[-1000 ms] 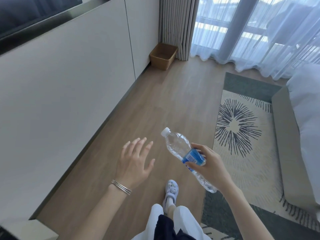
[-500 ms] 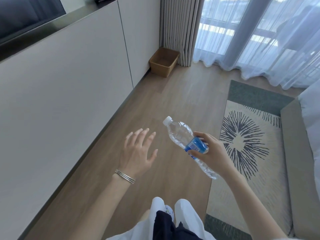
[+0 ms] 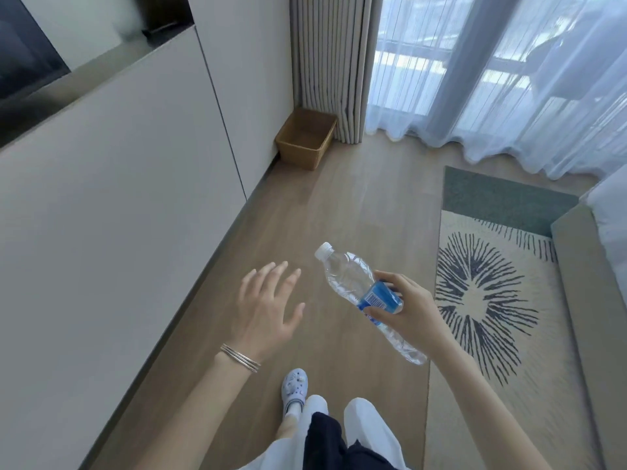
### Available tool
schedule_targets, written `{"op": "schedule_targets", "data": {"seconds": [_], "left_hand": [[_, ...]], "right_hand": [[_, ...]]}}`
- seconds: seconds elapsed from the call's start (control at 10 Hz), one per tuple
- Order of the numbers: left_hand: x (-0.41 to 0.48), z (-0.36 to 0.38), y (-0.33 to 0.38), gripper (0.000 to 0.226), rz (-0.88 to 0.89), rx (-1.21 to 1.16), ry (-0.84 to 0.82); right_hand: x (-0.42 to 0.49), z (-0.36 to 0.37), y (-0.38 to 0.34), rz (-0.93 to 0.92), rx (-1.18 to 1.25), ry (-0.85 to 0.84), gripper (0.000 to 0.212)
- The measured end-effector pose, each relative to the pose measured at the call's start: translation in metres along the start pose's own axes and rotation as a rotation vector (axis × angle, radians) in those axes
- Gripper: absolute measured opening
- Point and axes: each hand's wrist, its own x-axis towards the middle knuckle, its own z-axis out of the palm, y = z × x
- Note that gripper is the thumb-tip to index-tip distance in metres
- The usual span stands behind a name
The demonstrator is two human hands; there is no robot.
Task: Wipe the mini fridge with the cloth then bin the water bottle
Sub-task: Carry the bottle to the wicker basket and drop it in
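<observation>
Your main risk from here is a miss at the wicker bin [image 3: 306,139]. It sits on the floor in the corner, pressed against the pale cabinet wall [image 3: 135,205] and touching the foot of the grey curtain [image 3: 330,62], and you are well short of it. If you toss the water bottle [image 3: 364,293] from this far off, I judge it likely to strike the bin's rim or the curtain beside the bin and roll away across the wooden floor [image 3: 339,212]. The bottle looks empty and crumpled, so it is light and would bounce rather than drop cleanly. Walk up until you stand just beside the bin and let it go straight down.

A second risk is the grip. Your right hand [image 3: 405,307] pinches the bottle only at its blue label, thumb under and fingers over, with the capped neck tilted up toward the bin and the base hanging back toward you. Thin plastic can buckle under that hold and slip.

Your left hand [image 3: 268,308] is spread wide, fingers apart, palm down, holding nothing and touching nothing; it hovers over the floor on the cabinet side of the bottle, far from the bin.

The mini fridge and the cloth are not in view, so you cannot confirm the wiping from here.
</observation>
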Motion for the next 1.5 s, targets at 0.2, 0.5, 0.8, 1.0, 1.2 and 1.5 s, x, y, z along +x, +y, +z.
{"op": "schedule_targets", "data": {"seconds": [0.2,0.5,0.8,1.0,1.2,1.5], "left_hand": [[0.085,-0.003,-0.047,0.052,0.060,-0.008,0.052],[0.174,0.020,-0.093,0.052,0.081,0.004,0.050],[0.290,0.066,-0.094,0.053,0.045,-0.033,-0.034],[0.392,0.080,-0.081,0.052,0.010,-0.043,-0.017],[0.463,0.098,-0.080,0.052,-0.019,-0.034,0.003],[0.551,0.131,-0.113,0.053,-0.011,-0.021,-0.058]], "right_hand": [[0.083,-0.006,-0.028,0.001,0.016,0.066,0.054],[0.178,-0.001,-0.025,0.024,0.040,0.063,0.055],[0.299,-0.034,0.009,0.039,0.008,0.009,0.054],[0.400,-0.089,0.021,0.017,-0.012,0.019,0.052],[0.478,-0.118,0.033,0.017,-0.011,0.001,0.052],[0.570,-0.110,0.048,0.063,0.009,-0.046,0.051]]}}
